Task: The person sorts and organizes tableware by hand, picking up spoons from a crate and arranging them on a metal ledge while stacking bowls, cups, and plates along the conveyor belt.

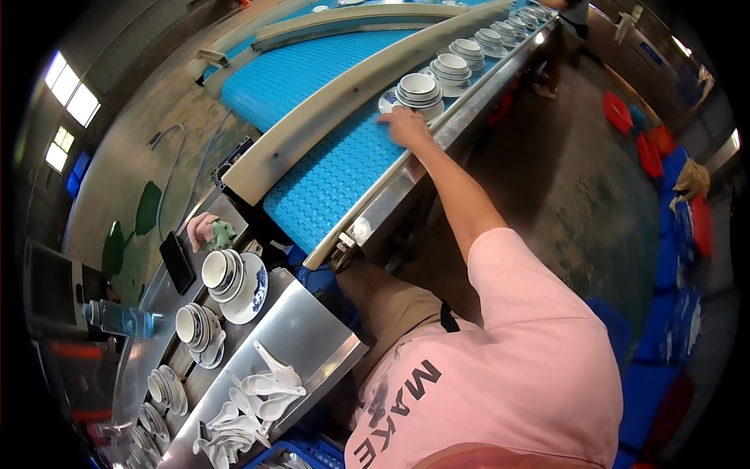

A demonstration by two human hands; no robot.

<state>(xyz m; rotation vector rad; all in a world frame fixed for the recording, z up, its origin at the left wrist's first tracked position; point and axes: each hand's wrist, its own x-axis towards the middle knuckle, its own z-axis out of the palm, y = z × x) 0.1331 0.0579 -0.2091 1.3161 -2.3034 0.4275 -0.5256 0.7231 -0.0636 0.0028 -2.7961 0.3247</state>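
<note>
My right hand (406, 127) reaches out over the blue conveyor belt, at the near edge of a stack of white bowls (419, 88) on a plate (387, 100). One digit is stretched out to the left, apart from the others. The hand covers part of the plate's near rim, and I cannot see a grip around it. Several more bowl stacks (451, 66) stand in a row behind, along the belt's right side. My left hand is out of view.
A metal table at lower left holds bowls on plates (254, 293), a pile of white spoons (269, 384), a black phone (177, 262), cloths (209, 232) and a blue bottle (125, 319). A metal rail (375, 213) edges the belt. Another person (576, 17) is at the far end.
</note>
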